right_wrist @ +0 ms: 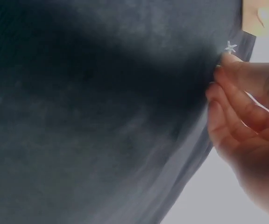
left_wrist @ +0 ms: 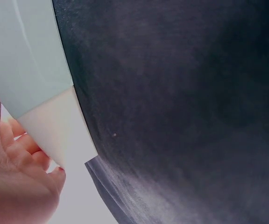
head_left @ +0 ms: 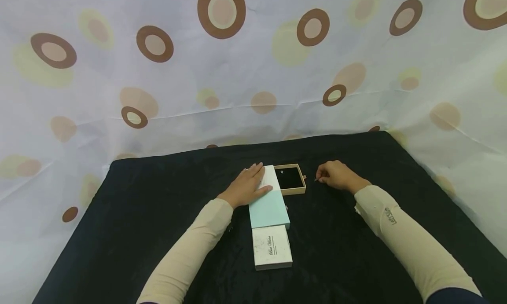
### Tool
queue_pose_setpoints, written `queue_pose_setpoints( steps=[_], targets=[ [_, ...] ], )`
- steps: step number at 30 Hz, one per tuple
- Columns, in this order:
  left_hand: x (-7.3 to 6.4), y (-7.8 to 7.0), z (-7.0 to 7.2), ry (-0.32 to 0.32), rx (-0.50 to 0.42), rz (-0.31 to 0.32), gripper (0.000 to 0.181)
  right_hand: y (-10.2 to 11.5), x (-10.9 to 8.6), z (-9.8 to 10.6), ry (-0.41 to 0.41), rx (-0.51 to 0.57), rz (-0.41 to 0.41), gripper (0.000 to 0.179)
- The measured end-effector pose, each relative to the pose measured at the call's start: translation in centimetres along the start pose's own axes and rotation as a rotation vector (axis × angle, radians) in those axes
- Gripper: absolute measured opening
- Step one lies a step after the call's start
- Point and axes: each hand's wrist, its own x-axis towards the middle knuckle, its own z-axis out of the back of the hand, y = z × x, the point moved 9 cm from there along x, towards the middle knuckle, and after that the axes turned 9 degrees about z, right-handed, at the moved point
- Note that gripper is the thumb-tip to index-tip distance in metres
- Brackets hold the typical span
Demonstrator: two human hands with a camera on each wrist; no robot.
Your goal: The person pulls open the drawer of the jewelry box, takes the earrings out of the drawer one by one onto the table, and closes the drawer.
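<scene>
Head view: on the bench [head_left: 178, 207], the left hand [head_left: 247, 185], its fingers extended and grasping nothing, rested on the white box [head_left: 271, 178] above the teal box [head_left: 270, 211]; the right hand [head_left: 336, 174] lay right of the drawer [head_left: 293, 191], which contained a mounted star [head_left: 282, 172]. Left wrist view: the left hand bordered the white box. Right wrist view: the right hand's closed fingertips pinched the held star [right_wrist: 230, 47].

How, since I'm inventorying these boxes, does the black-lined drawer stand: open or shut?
Open: the drawer juts beyond the far white box, exposing its black insert.
</scene>
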Motion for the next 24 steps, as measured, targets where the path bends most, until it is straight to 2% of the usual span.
queue_pose_setpoints(
  steps=[4, 6, 10, 13, 16, 20, 24],
  targets=[
    [0.0, 0.0, 0.0, 0.003, 0.011, 0.007, 0.076, 0.4, -0.4, 0.5, 0.035, -0.031, -0.066, 0.011],
    [-0.1, 0.0, 0.0, 0.002, 0.009, 0.010, 0.076, 1.0, -0.7, 1.2, 0.022, -0.051, -0.097, 0.014],
    [-0.2, 0.1, 0.0, 0.002, 0.007, 0.020, 0.076, 2.7, -0.9, 3.3, -0.115, -0.023, -0.140, 0.013],
    [-0.2, 0.1, 0.1, -0.001, 0.007, 0.026, 0.076, 4.2, -0.7, 4.7, -0.235, 0.028, -0.128, 0.013],
    [-0.2, 0.2, 0.1, -0.007, 0.004, 0.027, 0.076, 5.6, -0.2, 5.6, -0.317, 0.081, -0.114, 0.014],
    [-0.2, 0.2, 0.2, -0.007, 0.003, 0.030, 0.076, 6.5, 0.7, 5.7, -0.386, 0.148, -0.154, 0.017],
    [-0.4, 0.2, 0.2, -0.007, -0.004, 0.034, 0.076, 6.8, 1.6, 4.5, -0.431, 0.223, -0.188, 0.020]
  ],
)
